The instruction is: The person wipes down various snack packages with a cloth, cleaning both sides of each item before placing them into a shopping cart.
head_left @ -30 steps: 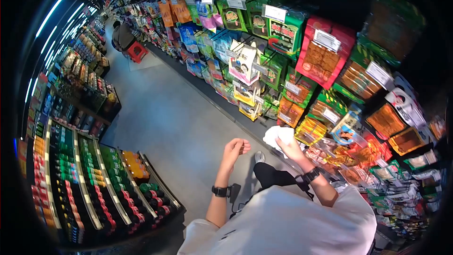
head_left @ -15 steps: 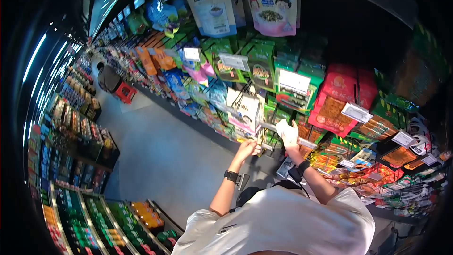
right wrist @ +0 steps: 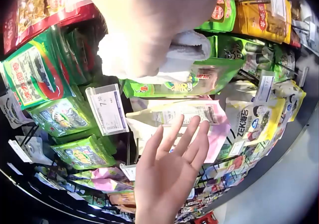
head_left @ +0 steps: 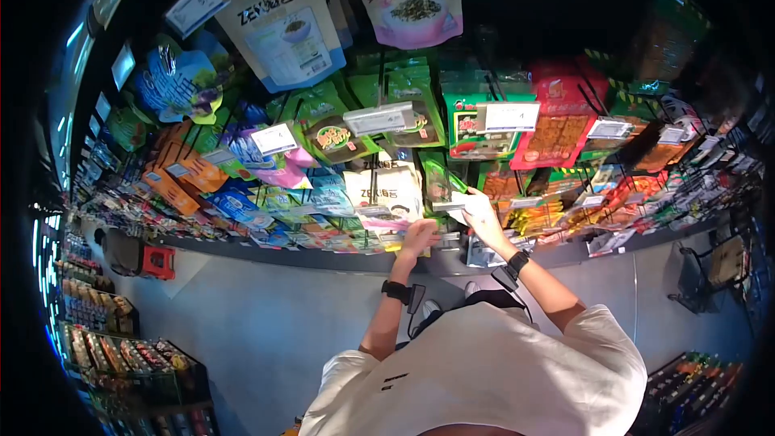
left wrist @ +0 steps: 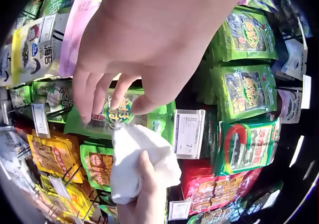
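Note:
My right hand (head_left: 482, 214) grips a folded white cloth (left wrist: 142, 162) in front of a hanging green snack bag (right wrist: 207, 82). In the left wrist view the thumb lies over the cloth, and the cloth overlaps the bag's lower edge. My left hand (right wrist: 172, 179) has its fingers extended and spread a little, with nothing held in them. It is beside a cream and pink pouch (right wrist: 219, 134) in the right wrist view, its fingertips overlapping the pouch's front. In the head view this hand is just below the cream pouches (head_left: 383, 190).
Hanging snack bags fill the rack, including red packs (head_left: 557, 121) and ZEK pouches (head_left: 286, 24) above. Price tags such as one white tag (right wrist: 107, 109) jut out on hooks. A seated person is near a red stool (head_left: 158, 262) at left; a cart (head_left: 714, 274) stands at right.
The view has turned to face the rack. Both hands have come up from over the aisle to the hanging bags, the right one still holding the cloth.

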`<action>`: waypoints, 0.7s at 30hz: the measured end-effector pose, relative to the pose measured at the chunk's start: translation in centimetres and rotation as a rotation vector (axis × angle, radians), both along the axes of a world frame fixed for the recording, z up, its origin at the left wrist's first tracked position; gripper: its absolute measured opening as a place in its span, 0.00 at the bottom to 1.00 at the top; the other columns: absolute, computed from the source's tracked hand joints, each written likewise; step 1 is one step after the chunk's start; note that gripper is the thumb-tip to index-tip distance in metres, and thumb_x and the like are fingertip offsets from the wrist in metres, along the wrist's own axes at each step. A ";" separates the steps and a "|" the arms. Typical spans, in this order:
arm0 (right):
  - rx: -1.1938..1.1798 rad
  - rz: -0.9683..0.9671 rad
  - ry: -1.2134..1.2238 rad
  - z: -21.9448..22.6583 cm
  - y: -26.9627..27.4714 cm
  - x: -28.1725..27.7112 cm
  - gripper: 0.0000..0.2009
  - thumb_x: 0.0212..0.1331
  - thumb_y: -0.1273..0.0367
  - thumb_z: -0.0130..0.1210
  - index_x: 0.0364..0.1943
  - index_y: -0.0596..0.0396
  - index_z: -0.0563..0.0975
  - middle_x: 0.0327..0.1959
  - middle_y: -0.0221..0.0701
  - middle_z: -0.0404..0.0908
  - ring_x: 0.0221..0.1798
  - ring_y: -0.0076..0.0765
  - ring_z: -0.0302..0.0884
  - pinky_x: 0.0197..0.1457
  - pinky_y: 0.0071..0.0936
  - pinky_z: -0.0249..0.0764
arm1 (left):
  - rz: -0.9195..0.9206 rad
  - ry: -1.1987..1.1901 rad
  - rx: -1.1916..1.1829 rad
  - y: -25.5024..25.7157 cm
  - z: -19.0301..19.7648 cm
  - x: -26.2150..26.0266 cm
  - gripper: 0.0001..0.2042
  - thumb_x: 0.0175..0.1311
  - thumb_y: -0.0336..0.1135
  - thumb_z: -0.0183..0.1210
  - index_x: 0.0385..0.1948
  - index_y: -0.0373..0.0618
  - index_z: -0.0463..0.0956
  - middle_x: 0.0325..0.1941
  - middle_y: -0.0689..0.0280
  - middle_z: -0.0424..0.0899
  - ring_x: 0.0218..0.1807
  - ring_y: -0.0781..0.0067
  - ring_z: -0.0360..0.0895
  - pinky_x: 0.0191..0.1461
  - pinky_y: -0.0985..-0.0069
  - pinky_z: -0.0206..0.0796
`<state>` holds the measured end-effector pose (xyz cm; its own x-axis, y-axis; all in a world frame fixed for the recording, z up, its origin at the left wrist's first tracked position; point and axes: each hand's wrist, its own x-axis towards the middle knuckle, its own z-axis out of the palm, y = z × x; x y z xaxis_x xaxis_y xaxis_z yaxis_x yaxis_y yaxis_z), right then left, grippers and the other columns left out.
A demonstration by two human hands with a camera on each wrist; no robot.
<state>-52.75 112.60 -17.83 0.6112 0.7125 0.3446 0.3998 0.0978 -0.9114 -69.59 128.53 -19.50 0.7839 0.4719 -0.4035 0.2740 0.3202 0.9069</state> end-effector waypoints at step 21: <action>-0.094 -0.226 0.075 -0.3 -0.5 -5.0 0.16 0.59 0.78 0.53 0.52 0.63 0.76 0.46 0.34 0.83 0.51 0.31 0.80 0.57 0.29 0.74 | -0.022 -0.151 0.085 2.5 0.9 -9.8 0.17 0.72 0.37 0.58 0.55 0.36 0.73 0.48 0.60 0.83 0.47 0.74 0.82 0.51 0.75 0.75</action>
<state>-57.72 112.11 -18.11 0.7799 0.5818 0.2309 0.3328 -0.0730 -0.9402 -79.39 131.06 -18.61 0.8433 0.4811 -0.2397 0.1385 0.2364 0.9617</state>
